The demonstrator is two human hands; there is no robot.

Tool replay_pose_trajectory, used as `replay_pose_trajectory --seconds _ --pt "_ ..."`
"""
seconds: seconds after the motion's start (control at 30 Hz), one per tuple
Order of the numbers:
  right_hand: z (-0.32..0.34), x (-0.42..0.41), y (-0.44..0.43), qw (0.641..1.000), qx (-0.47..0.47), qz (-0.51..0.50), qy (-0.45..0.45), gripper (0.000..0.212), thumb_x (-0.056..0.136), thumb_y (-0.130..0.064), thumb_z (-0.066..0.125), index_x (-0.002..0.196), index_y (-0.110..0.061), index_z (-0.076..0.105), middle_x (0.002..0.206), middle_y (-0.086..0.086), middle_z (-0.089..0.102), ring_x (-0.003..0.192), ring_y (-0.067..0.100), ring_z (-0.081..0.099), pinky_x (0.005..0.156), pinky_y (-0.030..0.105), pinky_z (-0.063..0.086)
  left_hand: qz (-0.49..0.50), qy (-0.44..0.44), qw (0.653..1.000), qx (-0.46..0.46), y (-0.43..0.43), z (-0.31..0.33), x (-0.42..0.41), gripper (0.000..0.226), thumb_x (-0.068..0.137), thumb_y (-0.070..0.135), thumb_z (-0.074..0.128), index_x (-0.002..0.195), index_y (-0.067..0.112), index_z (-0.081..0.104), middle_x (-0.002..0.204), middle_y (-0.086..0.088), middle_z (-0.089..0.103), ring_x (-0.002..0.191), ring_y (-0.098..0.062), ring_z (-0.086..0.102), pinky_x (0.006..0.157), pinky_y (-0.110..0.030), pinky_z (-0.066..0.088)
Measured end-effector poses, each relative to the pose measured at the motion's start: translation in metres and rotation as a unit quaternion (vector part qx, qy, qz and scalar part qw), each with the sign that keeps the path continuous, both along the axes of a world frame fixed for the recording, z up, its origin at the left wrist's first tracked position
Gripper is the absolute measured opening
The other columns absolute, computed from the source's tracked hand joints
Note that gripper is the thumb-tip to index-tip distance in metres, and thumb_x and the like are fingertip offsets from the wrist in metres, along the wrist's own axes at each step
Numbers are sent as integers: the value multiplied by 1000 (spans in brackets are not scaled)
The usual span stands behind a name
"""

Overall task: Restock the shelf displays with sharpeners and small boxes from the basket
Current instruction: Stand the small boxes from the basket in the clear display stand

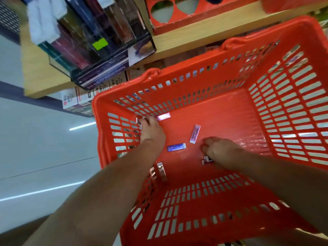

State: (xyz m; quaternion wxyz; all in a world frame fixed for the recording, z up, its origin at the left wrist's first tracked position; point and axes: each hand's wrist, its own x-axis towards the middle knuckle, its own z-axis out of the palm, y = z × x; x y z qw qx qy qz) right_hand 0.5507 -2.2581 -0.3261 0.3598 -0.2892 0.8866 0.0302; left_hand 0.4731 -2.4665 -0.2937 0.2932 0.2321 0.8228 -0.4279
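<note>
Both my hands are down inside the orange basket [287, 96]. My left hand [151, 129] reaches into the far left corner, and its fingers curl round small boxes [137, 120] there. A pink box [164, 116] lies just beside its fingertips. My right hand [221, 150] rests on the basket floor and grips a small dark-and-white box [206, 160] under its palm. Loose on the floor between my hands lie a lilac box [194, 134] and a blue box [176, 147]. Another pinkish box [161, 170] leans against the near left wall.
A wooden shelf [204, 35] runs behind the basket. On it stands a clear display case [99, 50] of dark slim packs, with an orange cardboard display [191, 16] to its right. Boxed goods [76, 99] sit on a lower shelf. A pale tiled floor [35, 142] lies at left.
</note>
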Motion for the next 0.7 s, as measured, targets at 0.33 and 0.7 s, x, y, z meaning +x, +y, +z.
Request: replay_pose_trajectory --seconds 0.33,0.7 --pt "5 -15 -20 943 -149 -281 -101 17 91 -19 57 105 -13 64 100 4 67 87 23 64 72 27 49 130 -14 980 149 -4 26 -9 38 88 0 51 122 14 60 124 -8 62 116 -31 58 91 -40 47" --pt "51 -33 -61 337 -410 -766 -362 32 81 7 36 85 -15 58 61 7 53 47 18 49 41 19 42 763 -88 286 573 20 36 11 12 85 -2 66 82 10 65 75 -4 66 62 -14 65 53 -28 56"
